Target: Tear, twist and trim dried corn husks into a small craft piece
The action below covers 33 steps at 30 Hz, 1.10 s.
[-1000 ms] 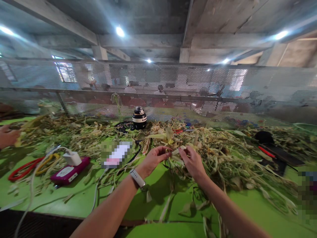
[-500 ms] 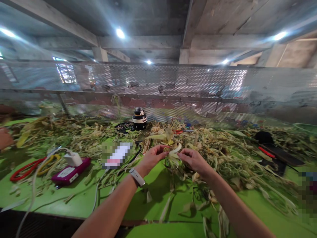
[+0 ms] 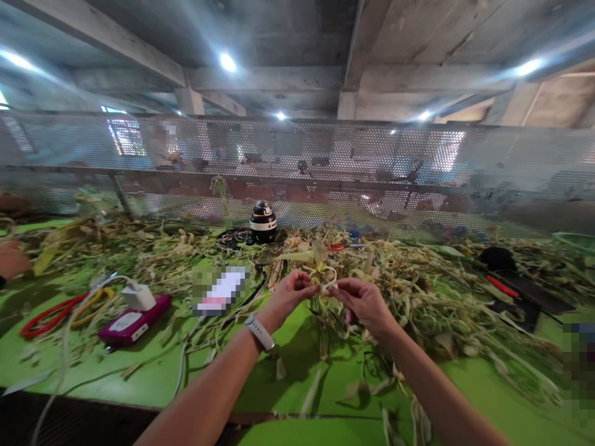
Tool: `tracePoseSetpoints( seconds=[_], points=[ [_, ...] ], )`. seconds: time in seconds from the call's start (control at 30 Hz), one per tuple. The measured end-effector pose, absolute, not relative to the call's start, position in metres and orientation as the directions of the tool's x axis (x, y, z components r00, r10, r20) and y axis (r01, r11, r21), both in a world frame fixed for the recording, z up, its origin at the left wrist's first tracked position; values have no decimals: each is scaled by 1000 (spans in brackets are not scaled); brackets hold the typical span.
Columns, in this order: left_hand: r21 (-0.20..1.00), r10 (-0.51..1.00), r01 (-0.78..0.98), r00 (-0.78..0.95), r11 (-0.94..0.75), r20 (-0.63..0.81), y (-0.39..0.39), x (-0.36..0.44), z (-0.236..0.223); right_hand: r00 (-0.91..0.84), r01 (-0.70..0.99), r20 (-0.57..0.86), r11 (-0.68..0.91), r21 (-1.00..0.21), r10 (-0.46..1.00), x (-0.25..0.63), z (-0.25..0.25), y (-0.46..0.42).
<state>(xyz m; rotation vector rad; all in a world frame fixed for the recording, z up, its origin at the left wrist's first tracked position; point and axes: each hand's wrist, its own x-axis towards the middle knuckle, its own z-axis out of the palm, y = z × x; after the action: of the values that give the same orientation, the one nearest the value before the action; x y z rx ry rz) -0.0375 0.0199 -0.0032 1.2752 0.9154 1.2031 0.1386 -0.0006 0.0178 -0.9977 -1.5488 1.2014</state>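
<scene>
A pale strip of dried husk (image 3: 331, 274), bent in a loop, is held between my two hands over the green table. My left hand (image 3: 296, 292), with a light watch on the wrist, pinches its left end between thumb and fingers. On the other side my right hand (image 3: 363, 301) grips the strip close to the left fingertips. Loose husk ends hang just below the fingers. Right behind the hands lies a heap of dried husk strips (image 3: 395, 272). The parts of the strip inside the fingers are hidden.
To the left are a purple power strip (image 3: 134, 321) with a white charger (image 3: 139, 297), a red cord (image 3: 51, 319) and a blurred phone (image 3: 222, 291). A black bottle (image 3: 263, 223) stands before a perforated metal screen (image 3: 288, 148). Another person's hand (image 3: 13, 259) is at far left.
My right fingers have come closer to the left ones, and the strip between them has curled into a tighter loop. The other person's hand at left has shifted slightly.
</scene>
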Motion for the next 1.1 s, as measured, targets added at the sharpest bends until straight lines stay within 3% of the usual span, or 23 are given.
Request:
tracePoseSetpoints(
  seconds=[0.2, 0.33, 0.57, 1.1],
  points=[
    [988, 968, -37, 195, -153, 157, 17, -33, -4, -229, 196, 259, 305, -932, 938, 136, 12, 3],
    [958, 941, 65, 215, -280, 260, 15, -32, -6, -297, 223, 132, 203, -953, 946, 136, 12, 2],
    [917, 914, 147, 230, -372, 334, 14, -31, -9, -202, 201, 52, 94, -975, 978, 135, 12, 2],
    [803, 860, 314, 253, -506, 443, 5, -27, -6, -253, 292, 238, 309, -905, 938, 139, -3, 17]
  ],
)
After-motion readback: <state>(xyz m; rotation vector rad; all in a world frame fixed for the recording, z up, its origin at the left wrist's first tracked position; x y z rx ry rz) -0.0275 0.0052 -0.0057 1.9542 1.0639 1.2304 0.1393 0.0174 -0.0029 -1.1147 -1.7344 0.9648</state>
